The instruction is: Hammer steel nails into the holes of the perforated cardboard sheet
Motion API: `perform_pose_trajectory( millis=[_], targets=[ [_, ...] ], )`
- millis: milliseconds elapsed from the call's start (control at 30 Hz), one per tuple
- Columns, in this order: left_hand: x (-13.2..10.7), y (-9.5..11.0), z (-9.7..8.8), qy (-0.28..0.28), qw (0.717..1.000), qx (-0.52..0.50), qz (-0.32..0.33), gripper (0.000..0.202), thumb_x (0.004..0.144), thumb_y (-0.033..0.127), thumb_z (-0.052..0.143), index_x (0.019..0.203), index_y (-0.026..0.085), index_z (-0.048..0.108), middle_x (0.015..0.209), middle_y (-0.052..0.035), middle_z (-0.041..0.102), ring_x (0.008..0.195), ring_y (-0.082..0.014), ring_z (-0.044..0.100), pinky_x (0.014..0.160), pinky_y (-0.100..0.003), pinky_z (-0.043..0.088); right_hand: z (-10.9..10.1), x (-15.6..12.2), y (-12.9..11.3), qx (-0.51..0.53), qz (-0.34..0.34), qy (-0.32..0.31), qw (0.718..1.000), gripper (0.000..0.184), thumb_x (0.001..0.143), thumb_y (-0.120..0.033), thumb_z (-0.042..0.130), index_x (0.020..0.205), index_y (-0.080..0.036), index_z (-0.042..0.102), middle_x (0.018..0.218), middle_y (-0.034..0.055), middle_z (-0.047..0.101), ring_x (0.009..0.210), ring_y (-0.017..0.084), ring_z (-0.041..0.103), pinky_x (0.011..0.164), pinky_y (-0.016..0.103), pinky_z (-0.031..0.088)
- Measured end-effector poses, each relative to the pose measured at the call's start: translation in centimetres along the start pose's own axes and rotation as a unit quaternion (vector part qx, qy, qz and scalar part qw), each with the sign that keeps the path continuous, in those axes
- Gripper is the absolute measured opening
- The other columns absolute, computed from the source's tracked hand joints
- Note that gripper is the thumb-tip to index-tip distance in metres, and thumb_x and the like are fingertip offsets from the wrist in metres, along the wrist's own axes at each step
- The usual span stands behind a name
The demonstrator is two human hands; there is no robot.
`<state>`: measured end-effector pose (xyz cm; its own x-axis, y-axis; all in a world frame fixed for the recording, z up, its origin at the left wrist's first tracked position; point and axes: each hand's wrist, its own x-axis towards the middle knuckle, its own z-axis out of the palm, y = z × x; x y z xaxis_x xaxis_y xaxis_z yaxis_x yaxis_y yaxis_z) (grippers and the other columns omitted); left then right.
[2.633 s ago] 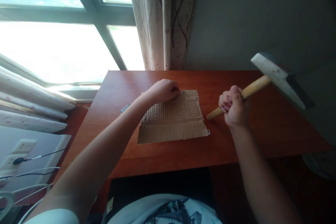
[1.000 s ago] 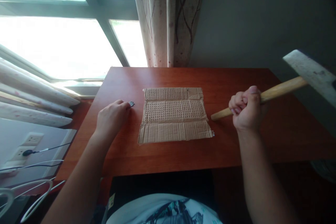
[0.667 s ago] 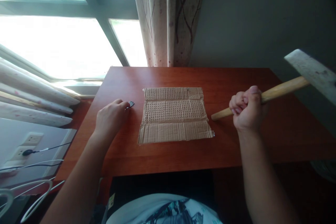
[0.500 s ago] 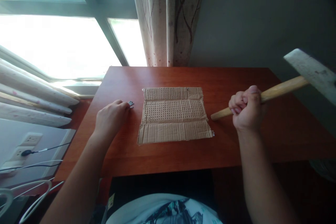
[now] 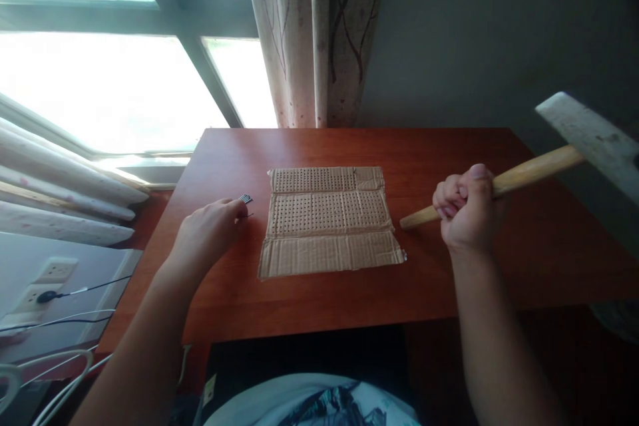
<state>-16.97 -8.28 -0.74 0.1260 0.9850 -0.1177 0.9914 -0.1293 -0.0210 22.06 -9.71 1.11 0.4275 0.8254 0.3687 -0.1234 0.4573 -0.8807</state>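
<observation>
A flat piece of cardboard full of small holes lies in the middle of the red-brown table. My left hand rests on the table left of it, fingers pinched on a thin nail whose tip sticks out toward the cardboard. A small bundle of nails lies just beyond my fingertips. My right hand is a fist around the wooden handle of a hammer, held above the table right of the cardboard, its metal head raised at the far right.
A window and a patterned curtain stand behind the table, with a grey wall to the right. Rolled pale fabric lies at the left. A wall socket with cables sits lower left. The table's near edge runs just ahead of my body.
My left hand left the cardboard's top edge, went to the nail bundle at the left, and now has drawn back slightly with one nail pinched. The hammer hand barely moved.
</observation>
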Motion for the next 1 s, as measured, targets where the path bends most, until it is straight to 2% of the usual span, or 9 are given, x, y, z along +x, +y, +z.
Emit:
perform_pose_trajectory(
  millis=[133, 200, 233, 300, 400, 500, 567, 733, 1000],
  targets=[
    [0.3, 0.2, -1.9, 0.087, 0.977, -0.196, -0.004, 0.016, 0.087, 0.033, 0.058, 0.091, 0.021, 0.068, 0.088, -0.0026, 0.073, 0.074, -0.0186, 0.066, 0.07, -0.03, 0.049, 0.1, -0.1, -0.2, -0.002, -0.003, 0.0, 1.0, 0.052, 0.09, -0.044, 0.067, 0.058, -0.022, 0.033, 0.043, -0.0097, 0.024, 0.033, 0.005, 0.022, 0.034, 0.023, 0.015],
    [0.9, 1.3, -3.8, 0.129, 0.934, -0.334, -0.022, 0.017, 0.083, 0.032, 0.066, 0.095, 0.019, 0.069, 0.089, -0.0014, 0.073, 0.075, -0.0156, 0.066, 0.073, -0.029, 0.053, 0.2, -0.1, -0.3, 0.0, -0.007, -0.001, 1.0, 0.052, 0.09, -0.044, 0.067, 0.057, -0.022, 0.033, 0.043, -0.0097, 0.024, 0.033, 0.005, 0.021, 0.034, 0.023, 0.014],
    [1.2, 2.3, -4.8, 0.154, 0.897, -0.413, -0.023, 0.019, 0.08, 0.03, 0.07, 0.095, 0.019, 0.069, 0.091, -0.0019, 0.073, 0.079, -0.0155, 0.067, 0.073, -0.028, 0.055, 0.2, -0.1, -0.4, 0.001, -0.009, -0.001, 1.0, 0.052, 0.09, -0.044, 0.067, 0.057, -0.022, 0.033, 0.043, -0.0097, 0.024, 0.033, 0.005, 0.021, 0.034, 0.023, 0.014],
    [2.1, 4.8, -6.6, 0.174, 0.823, -0.539, 0.033, 0.018, 0.078, 0.027, 0.075, 0.092, 0.017, 0.07, 0.089, -0.0026, 0.074, 0.078, -0.014, 0.067, 0.073, -0.027, 0.057, 0.3, -0.1, -0.4, -0.001, -0.011, 0.002, 1.0, 0.052, 0.09, -0.044, 0.067, 0.057, -0.022, 0.033, 0.043, -0.0097, 0.025, 0.032, 0.005, 0.021, 0.034, 0.022, 0.014],
    [3.8, 9.4, -8.0, 0.146, 0.78, -0.584, 0.174, 0.013, 0.076, 0.022, 0.075, 0.087, 0.016, 0.072, 0.085, -0.0038, 0.074, 0.076, -0.0142, 0.069, 0.073, -0.027, 0.059, 0.3, -0.1, -0.3, 0.0, -0.009, -0.002, 1.0, 0.051, 0.09, -0.043, 0.067, 0.058, -0.022, 0.033, 0.043, -0.0101, 0.025, 0.032, 0.004, 0.022, 0.034, 0.021, 0.015],
    [6.0, 13.0, -7.4, 0.129, 0.797, -0.545, 0.229, 0.011, 0.078, 0.022, 0.071, 0.087, 0.016, 0.072, 0.087, -0.0043, 0.075, 0.078, -0.0161, 0.071, 0.074, -0.029, 0.061, 0.2, -0.1, -0.2, 0.002, -0.011, -0.005, 1.0, 0.051, 0.09, -0.042, 0.066, 0.058, -0.022, 0.032, 0.043, -0.0104, 0.025, 0.032, 0.004, 0.022, 0.033, 0.021, 0.016],
    [7.5, 14.1, -6.3, 0.133, 0.797, -0.541, 0.235, 0.011, 0.078, 0.022, 0.069, 0.087, 0.016, 0.071, 0.087, -0.0042, 0.075, 0.078, -0.0161, 0.071, 0.075, -0.028, 0.061, 0.2, -0.1, -0.2, 0.002, -0.014, -0.004, 1.0, 0.051, 0.091, -0.041, 0.066, 0.057, -0.022, 0.032, 0.043, -0.0104, 0.024, 0.032, 0.004, 0.022, 0.033, 0.021, 0.016],
    [9.5, 14.0, -3.9, 0.13, 0.802, -0.536, 0.23, 0.011, 0.08, 0.025, 0.068, 0.085, 0.016, 0.07, 0.083, -0.0039, 0.074, 0.075, -0.015, 0.07, 0.072, -0.027, 0.059, 0.0, 0.0, -0.2, 0.008, -0.009, -0.003, 1.0, 0.048, 0.09, -0.039, 0.065, 0.058, -0.022, 0.033, 0.043, -0.0103, 0.025, 0.032, 0.005, 0.021, 0.033, 0.021, 0.016],
    [9.4, 14.0, -3.5, 0.132, 0.833, -0.484, 0.232, 0.011, 0.083, 0.025, 0.066, 0.087, 0.017, 0.072, 0.084, -0.0036, 0.076, 0.076, -0.0141, 0.069, 0.073, -0.025, 0.057, -0.7, 0.3, -0.1, 0.011, -0.005, 0.007, 1.0, 0.05, 0.092, -0.045, 0.063, 0.058, -0.022, 0.034, 0.042, -0.0103, 0.023, 0.033, 0.005, 0.02, 0.034, 0.021, 0.016]
  ],
)
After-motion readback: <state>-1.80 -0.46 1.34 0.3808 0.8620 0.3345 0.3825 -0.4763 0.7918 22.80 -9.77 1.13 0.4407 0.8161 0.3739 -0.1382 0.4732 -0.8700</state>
